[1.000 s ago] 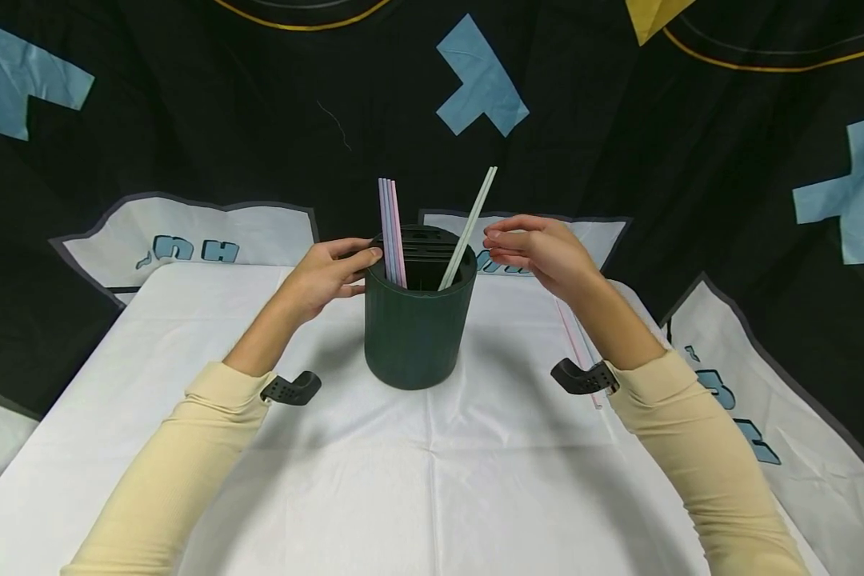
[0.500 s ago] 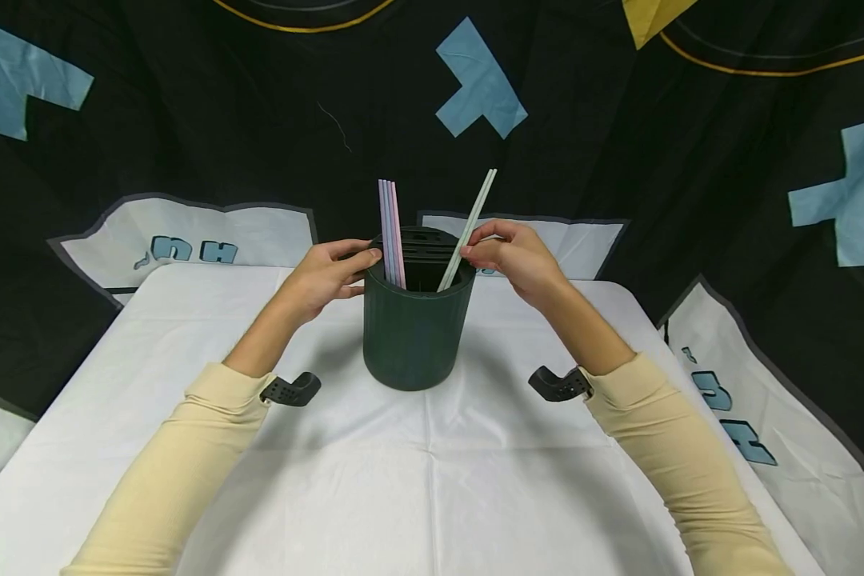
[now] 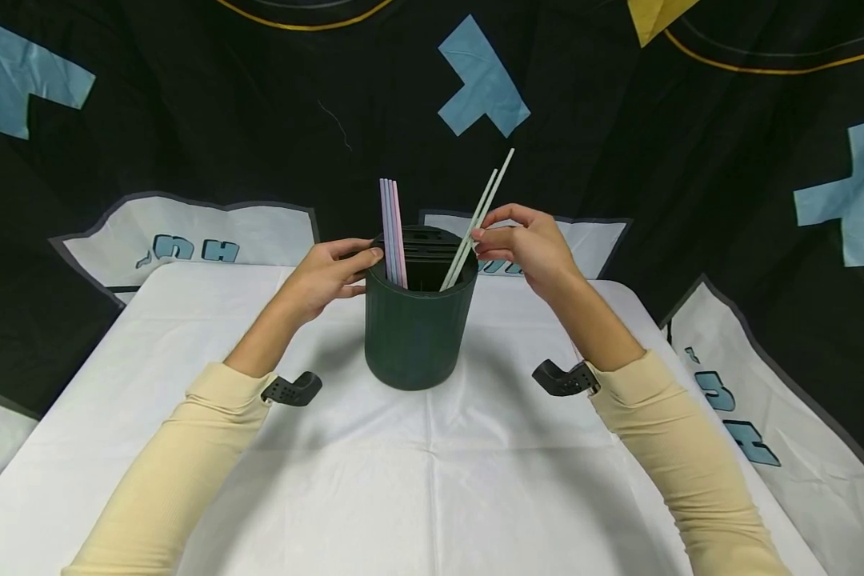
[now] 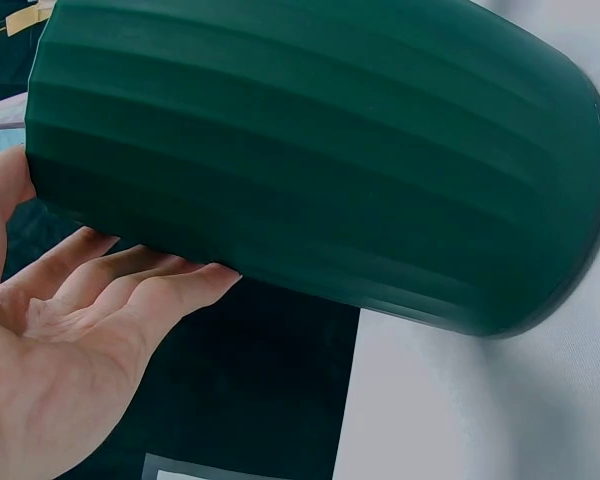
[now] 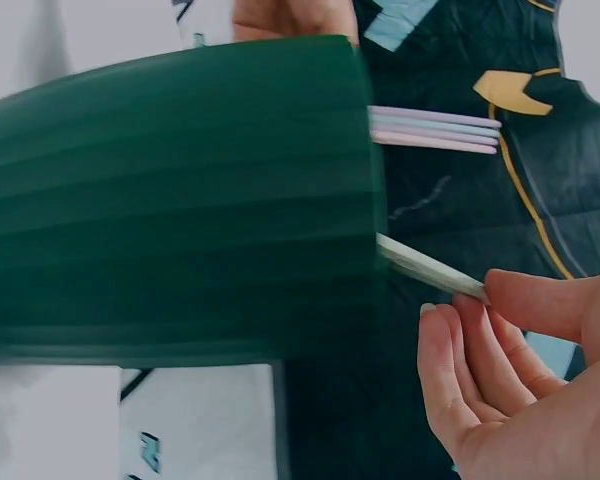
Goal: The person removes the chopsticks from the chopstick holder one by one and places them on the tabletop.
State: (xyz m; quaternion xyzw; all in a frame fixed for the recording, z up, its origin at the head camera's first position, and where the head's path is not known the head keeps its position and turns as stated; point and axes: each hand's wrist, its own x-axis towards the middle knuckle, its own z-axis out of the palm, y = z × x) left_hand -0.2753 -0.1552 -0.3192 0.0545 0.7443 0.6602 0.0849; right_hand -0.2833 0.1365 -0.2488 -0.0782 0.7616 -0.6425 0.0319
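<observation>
A dark green ribbed utensil holder stands upright on the white-covered table. Several pink, blue and purple chopsticks lean in its left side. Two pale green chopsticks slant to the right in it. My right hand pinches one pale green chopstick between thumb and fingertips, just right of the rim; it stands higher than the other pale green chopstick. Their lower ends are inside the holder. My left hand holds the holder's left side, thumb at the rim and fingers against the wall.
A slotted black section spans the holder's back. Behind the table hangs a black cloth with light blue and white patches. A thin pinkish stick shows beside the right forearm, mostly hidden.
My right hand has come left to the pale green chopsticks, taken hold of one and drawn it up a little. The left hand and the holder have stayed put.
</observation>
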